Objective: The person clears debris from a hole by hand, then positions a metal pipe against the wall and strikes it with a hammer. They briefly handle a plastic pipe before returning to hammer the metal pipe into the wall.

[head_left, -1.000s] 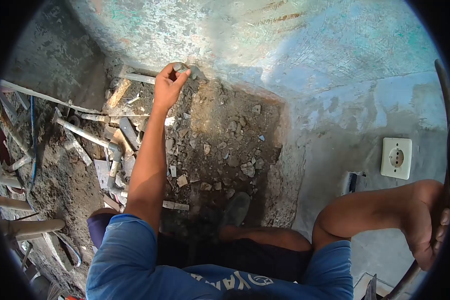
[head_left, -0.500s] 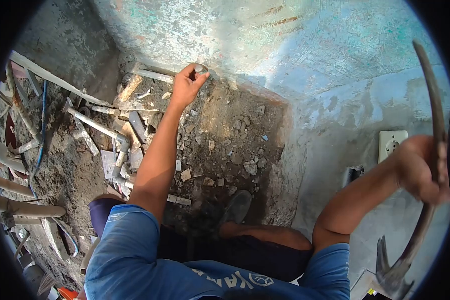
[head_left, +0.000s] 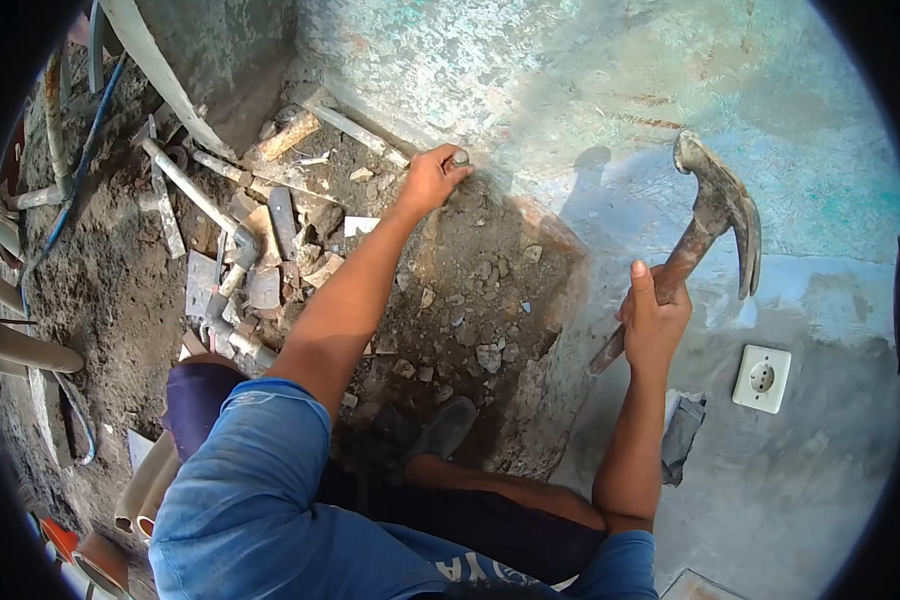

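My left hand (head_left: 433,182) is closed at the foot of the painted wall, gripping what looks like a chisel (head_left: 460,158). Only its rounded grey head shows above the fingers; the rest is hidden. My right hand (head_left: 656,315) is wrapped round the wooden handle of a claw hammer (head_left: 715,205), thumb along the handle. The worn, dusty hammer head is raised, up and to the right of my left hand and apart from the chisel. Loose soil and rubble (head_left: 480,290) lie below my left hand.
Broken pipes (head_left: 195,190), wood scraps and tile pieces litter the dirt on the left. The painted wall (head_left: 530,110) rises ahead. A white socket (head_left: 762,378) and a ragged hole (head_left: 682,437) are in the right wall. My shoe (head_left: 444,430) stands on the rubble.
My right hand has swung the hammer from the far right edge inward and leftward, its head now upward. My left hand still grips the chisel at the wall's foot; the view has shifted.
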Demonstrator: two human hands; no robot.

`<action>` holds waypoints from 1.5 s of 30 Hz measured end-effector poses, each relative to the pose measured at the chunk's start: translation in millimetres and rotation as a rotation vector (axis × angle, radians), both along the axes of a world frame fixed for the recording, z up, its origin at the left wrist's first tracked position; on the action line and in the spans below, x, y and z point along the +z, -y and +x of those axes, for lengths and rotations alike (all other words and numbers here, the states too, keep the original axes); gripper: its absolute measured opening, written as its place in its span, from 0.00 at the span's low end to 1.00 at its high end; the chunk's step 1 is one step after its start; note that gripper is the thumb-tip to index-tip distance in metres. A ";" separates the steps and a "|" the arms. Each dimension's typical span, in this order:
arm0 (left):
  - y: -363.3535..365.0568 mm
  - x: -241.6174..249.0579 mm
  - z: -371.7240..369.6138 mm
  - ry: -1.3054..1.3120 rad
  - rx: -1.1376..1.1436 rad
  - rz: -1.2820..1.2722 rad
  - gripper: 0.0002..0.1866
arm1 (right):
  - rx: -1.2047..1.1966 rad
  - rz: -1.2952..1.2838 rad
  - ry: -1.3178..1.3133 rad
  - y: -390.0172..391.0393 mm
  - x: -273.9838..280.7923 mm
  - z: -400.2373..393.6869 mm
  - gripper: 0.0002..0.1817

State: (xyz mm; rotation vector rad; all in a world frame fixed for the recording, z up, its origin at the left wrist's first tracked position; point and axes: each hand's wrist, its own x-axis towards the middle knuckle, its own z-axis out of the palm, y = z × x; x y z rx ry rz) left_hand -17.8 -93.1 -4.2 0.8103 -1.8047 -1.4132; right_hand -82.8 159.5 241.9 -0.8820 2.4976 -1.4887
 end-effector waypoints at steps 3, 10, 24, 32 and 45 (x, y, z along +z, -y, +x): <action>4.4 0.1 0.7 0.052 -0.046 0.042 0.18 | 0.154 0.193 0.069 14.1 0.6 4.0 0.13; 22.8 -9.5 -16.8 0.111 -0.142 -0.082 0.20 | 0.372 0.529 -0.232 72.3 16.3 22.3 0.15; 3.9 -20.3 -21.0 -0.012 -0.296 0.089 0.21 | 0.397 0.467 -0.405 110.9 -7.8 24.4 0.22; 11.3 -0.8 -9.6 -0.017 -0.288 0.277 0.20 | 0.390 0.735 -0.400 81.6 -72.6 -12.1 0.22; 20.1 -36.7 -23.9 0.014 -0.204 0.106 0.16 | 0.564 -0.159 -0.260 109.6 -43.8 6.9 0.25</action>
